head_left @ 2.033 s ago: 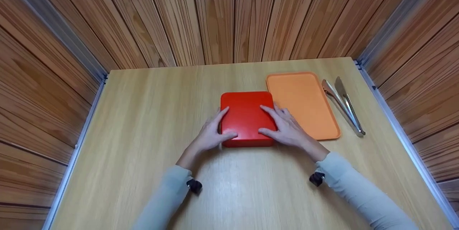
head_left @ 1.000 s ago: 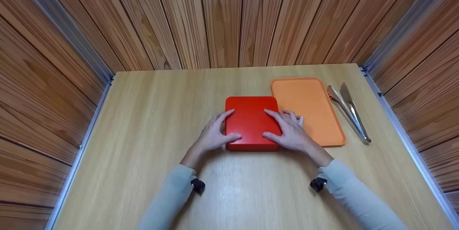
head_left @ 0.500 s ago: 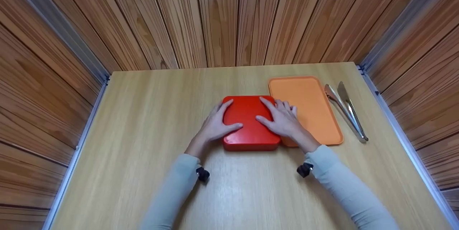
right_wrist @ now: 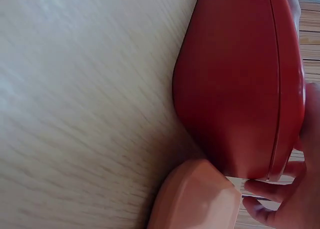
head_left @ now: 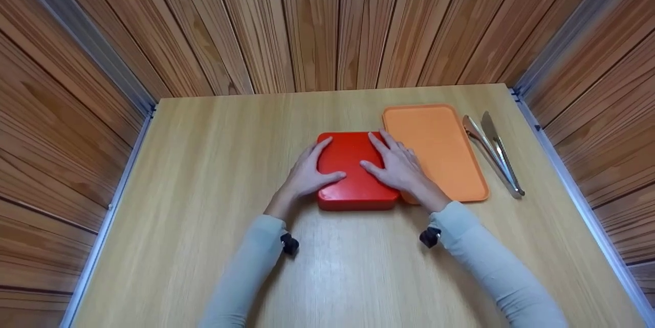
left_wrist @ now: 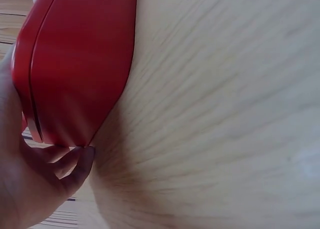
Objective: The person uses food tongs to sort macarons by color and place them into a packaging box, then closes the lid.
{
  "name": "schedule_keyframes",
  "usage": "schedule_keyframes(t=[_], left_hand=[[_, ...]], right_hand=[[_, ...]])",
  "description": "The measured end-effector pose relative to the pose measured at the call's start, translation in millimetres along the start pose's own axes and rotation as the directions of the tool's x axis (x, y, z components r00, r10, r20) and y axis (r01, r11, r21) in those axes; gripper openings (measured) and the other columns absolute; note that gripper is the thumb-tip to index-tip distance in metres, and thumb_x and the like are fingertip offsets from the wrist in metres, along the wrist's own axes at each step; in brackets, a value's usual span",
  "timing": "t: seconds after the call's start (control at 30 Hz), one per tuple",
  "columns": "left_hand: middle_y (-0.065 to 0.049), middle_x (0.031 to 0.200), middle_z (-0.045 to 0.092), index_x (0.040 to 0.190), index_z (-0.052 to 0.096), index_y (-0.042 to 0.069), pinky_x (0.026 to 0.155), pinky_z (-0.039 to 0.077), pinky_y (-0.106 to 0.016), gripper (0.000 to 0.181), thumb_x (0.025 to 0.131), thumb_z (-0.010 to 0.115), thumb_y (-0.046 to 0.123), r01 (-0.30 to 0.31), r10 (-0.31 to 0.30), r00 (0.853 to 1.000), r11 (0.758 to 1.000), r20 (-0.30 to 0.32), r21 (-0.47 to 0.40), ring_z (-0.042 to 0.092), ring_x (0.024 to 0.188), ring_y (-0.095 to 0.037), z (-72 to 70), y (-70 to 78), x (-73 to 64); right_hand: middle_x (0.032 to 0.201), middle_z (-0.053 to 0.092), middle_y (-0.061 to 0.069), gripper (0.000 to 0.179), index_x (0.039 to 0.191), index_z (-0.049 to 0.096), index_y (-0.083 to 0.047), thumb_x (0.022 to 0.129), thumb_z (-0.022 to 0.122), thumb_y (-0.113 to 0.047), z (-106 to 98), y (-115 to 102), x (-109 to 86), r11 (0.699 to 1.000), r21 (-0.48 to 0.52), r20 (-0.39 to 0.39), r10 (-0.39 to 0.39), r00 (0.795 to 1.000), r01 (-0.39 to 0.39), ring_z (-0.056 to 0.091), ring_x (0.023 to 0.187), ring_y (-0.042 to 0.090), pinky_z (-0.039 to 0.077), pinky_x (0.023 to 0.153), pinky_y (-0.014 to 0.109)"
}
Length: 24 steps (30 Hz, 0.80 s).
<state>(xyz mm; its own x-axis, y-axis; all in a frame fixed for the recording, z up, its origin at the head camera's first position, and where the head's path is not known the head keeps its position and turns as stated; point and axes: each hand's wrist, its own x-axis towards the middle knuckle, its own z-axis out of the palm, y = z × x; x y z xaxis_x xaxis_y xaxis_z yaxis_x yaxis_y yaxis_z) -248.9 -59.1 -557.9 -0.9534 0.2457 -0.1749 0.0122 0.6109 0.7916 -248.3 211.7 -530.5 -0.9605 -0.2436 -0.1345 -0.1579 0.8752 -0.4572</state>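
A red lidded box (head_left: 353, 190) sits on the table, its right side against an orange tray; a thin seam below its top shows in both wrist views. My left hand (head_left: 306, 174) grips its left side, the thumb lying on the lid and the other fingers bent down the side, with fingertips at the box's lower edge in the left wrist view (left_wrist: 40, 174). At the right side my right hand (head_left: 401, 167) holds the lid, thumb and forefinger spread on top. Its other fingers (right_wrist: 270, 189) bend along the side near the seam. The inside of the box is hidden.
The orange tray (head_left: 435, 149) lies flat to the right, partly behind my right hand. Metal tongs (head_left: 494, 151) rest on the table beyond it. Wood-panelled walls (head_left: 307, 26) close off the back and both sides of the table (head_left: 225, 164).
My right hand has slid left and forward over the lid, and my left thumb has moved away from the front edge. The box stays in about the same place; the view shifts slightly.
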Motion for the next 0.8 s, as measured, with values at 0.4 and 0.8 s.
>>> schedule_keyframes(t=[0.4, 0.8], left_hand=[[-0.009, 0.187, 0.026, 0.175, 0.033, 0.05, 0.133, 0.041, -0.071, 0.104, 0.088, 0.089, 0.059, 0.012, -0.014, 1.0, 0.998, -0.024, -0.065, 0.035, 0.169, -0.042, 2.3, -3.3, 4.3], [-0.012, 0.187, 0.026, 0.176, 0.034, 0.048, 0.131, 0.043, -0.071, 0.104, 0.088, 0.089, 0.058, -0.004, 0.001, 0.999, 0.997, -0.037, -0.077, 0.036, 0.168, -0.043, 3.3, -3.9, 1.3]], right_hand=[[0.192, 0.014, 0.012, 0.094, 0.181, 0.029, -0.028, 0.103, 0.067, -0.063, 7.2, 0.8, 4.8, 1.0, 0.024, -0.038, 0.016, 0.999, -0.015, 0.029, 0.169, 0.058, 0.017, 0.138, 0.08], [0.191, 0.019, 0.013, 0.093, 0.18, 0.03, -0.027, 0.103, 0.065, -0.065, 10.7, 1.2, 3.7, 1.0, -0.004, -0.069, -0.014, 0.998, 0.014, 0.036, 0.166, 0.054, 0.025, 0.134, 0.083]])
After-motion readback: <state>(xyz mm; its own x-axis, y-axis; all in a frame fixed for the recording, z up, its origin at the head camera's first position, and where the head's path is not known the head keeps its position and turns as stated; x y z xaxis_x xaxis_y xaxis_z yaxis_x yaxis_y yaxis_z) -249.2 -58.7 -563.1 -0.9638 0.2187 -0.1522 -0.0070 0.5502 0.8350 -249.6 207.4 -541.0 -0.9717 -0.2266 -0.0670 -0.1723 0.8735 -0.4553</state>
